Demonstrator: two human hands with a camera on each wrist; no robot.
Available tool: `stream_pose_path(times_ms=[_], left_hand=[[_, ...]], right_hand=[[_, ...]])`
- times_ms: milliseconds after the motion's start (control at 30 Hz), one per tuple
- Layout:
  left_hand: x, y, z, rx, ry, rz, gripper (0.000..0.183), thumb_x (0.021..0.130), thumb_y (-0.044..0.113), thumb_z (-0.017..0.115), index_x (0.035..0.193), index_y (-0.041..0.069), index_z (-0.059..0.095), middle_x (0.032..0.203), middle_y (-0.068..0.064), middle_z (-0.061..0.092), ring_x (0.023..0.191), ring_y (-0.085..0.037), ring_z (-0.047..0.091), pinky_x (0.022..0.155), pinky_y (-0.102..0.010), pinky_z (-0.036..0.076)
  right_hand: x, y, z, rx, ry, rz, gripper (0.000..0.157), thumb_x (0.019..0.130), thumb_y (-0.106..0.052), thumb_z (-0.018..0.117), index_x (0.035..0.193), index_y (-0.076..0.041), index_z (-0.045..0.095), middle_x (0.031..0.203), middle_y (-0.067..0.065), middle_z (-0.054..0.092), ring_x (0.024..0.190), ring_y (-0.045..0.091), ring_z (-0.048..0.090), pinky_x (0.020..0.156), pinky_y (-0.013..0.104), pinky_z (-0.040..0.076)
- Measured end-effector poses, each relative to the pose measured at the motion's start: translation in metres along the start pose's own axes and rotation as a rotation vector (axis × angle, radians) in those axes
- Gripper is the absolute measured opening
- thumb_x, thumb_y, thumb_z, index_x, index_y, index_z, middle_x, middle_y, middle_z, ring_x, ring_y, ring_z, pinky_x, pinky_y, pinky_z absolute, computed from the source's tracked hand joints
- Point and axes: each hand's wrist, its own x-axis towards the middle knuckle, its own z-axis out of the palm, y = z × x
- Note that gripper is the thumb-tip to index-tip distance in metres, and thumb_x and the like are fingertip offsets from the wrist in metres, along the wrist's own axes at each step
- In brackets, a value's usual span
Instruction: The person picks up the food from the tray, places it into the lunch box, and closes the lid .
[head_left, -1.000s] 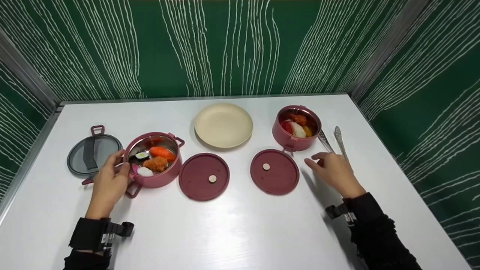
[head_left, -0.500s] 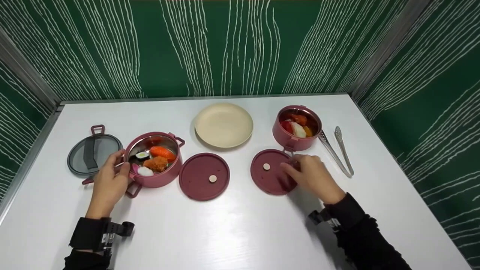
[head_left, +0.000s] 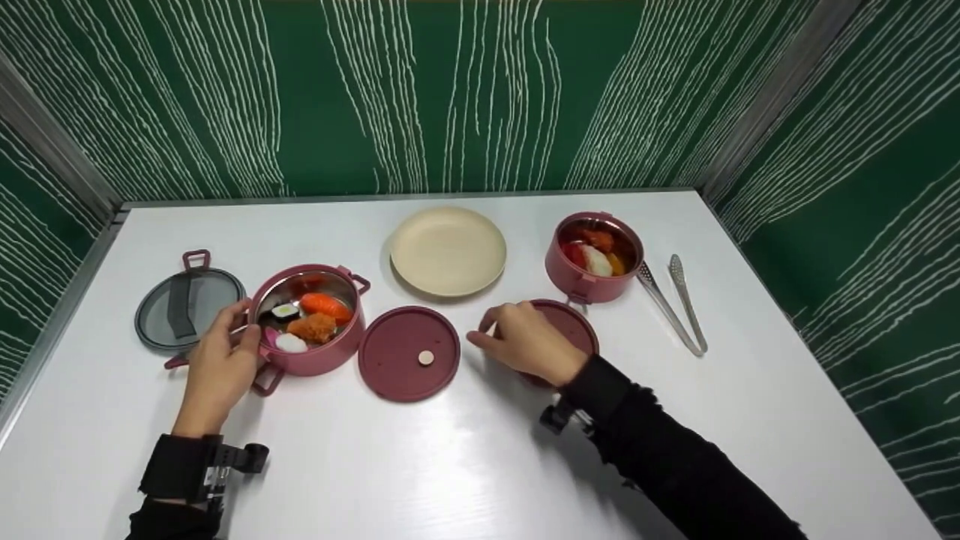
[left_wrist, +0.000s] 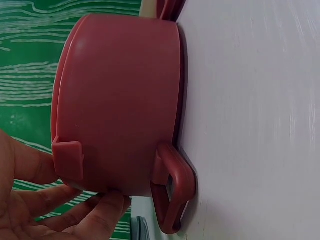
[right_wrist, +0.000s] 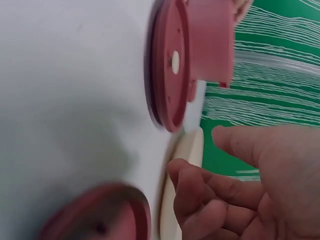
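My left hand point(head_left: 223, 365) rests against the left side of a pink pot point(left_wrist: 120, 105), fingers extended along its wall. Inside that pot lie a sushi roll point(head_left: 285, 311), an orange-topped sushi piece point(head_left: 325, 305), a fried brown piece point(head_left: 312, 327) and a white piece point(head_left: 291, 343). Loosely bent and holding nothing, my right hand point(head_left: 529, 341) hovers over the left part of the right maroon lid point(head_left: 571, 330), partly hiding it. Its thumb and forefinger stand apart in the right wrist view. The left maroon lid point(head_left: 397, 364), with a pale round knob, lies between the hands.
A cream plate point(head_left: 448, 251) sits at the back middle. On the right stand a second pink pot point(head_left: 592, 283) with food inside and metal tongs point(head_left: 679, 326). A grey lid point(head_left: 161, 307) lies at far left. Green walls enclose the table.
My right hand has swept left from beside the tongs, across the right maroon lid, toward the left lid. My left hand and the pot beside it stay put.
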Motion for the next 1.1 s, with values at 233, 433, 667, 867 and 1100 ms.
stream_pose_path(times_ms=[233, 433, 667, 867, 1100], left_hand=[[0.000, 0.000, 0.000, 0.002, 0.000, 0.001, 0.053, 0.110, 0.024, 0.043, 0.160, 0.006, 0.033, 0.152, -0.028, 0.044, 0.137, -0.040, 0.049, 0.087, -0.014, 0.044], [0.000, 0.001, 0.001, 0.002, -0.002, 0.007, 0.053, 0.110, 0.022, 0.041, 0.159, 0.004, 0.032, 0.153, -0.028, 0.043, 0.139, -0.041, 0.047, 0.107, -0.049, 0.044], [0.000, 0.001, 0.000, 0.009, -0.004, 0.001, 0.053, 0.110, 0.023, 0.041, 0.159, 0.005, 0.033, 0.153, -0.027, 0.044, 0.138, -0.040, 0.047, 0.104, -0.043, 0.046], [0.000, 0.001, -0.001, 0.007, -0.007, -0.007, 0.053, 0.110, 0.023, 0.041, 0.160, 0.006, 0.033, 0.154, -0.026, 0.043, 0.139, -0.040, 0.047, 0.104, -0.045, 0.045], [0.000, 0.001, -0.001, 0.002, -0.012, -0.015, 0.053, 0.110, 0.023, 0.042, 0.160, 0.007, 0.032, 0.154, -0.026, 0.043, 0.138, -0.039, 0.048, 0.099, -0.034, 0.048]], right_hand=[[0.023, -0.014, 0.020, -0.048, -0.036, 0.039, 0.027, 0.093, -0.030, 0.077, 0.089, -0.003, 0.079, 0.081, 0.006, 0.074, 0.071, 0.017, 0.065, 0.068, 0.034, 0.054], [0.034, -0.019, 0.031, -0.095, -0.043, 0.061, 0.032, 0.092, -0.027, 0.079, 0.067, -0.010, 0.069, 0.062, -0.003, 0.058, 0.060, 0.015, 0.052, 0.059, 0.033, 0.044], [0.040, -0.022, 0.036, -0.136, -0.024, 0.051, 0.035, 0.091, -0.020, 0.080, 0.061, -0.010, 0.064, 0.052, -0.008, 0.048, 0.053, 0.011, 0.049, 0.056, 0.034, 0.046], [0.042, -0.020, 0.037, -0.132, -0.008, 0.054, 0.021, 0.089, -0.012, 0.077, 0.069, -0.007, 0.071, 0.060, -0.003, 0.060, 0.057, 0.013, 0.054, 0.057, 0.033, 0.049], [0.040, -0.016, 0.030, -0.001, -0.012, 0.081, 0.008, 0.088, -0.011, 0.075, 0.081, -0.006, 0.076, 0.073, 0.001, 0.069, 0.063, 0.013, 0.061, 0.061, 0.030, 0.052]])
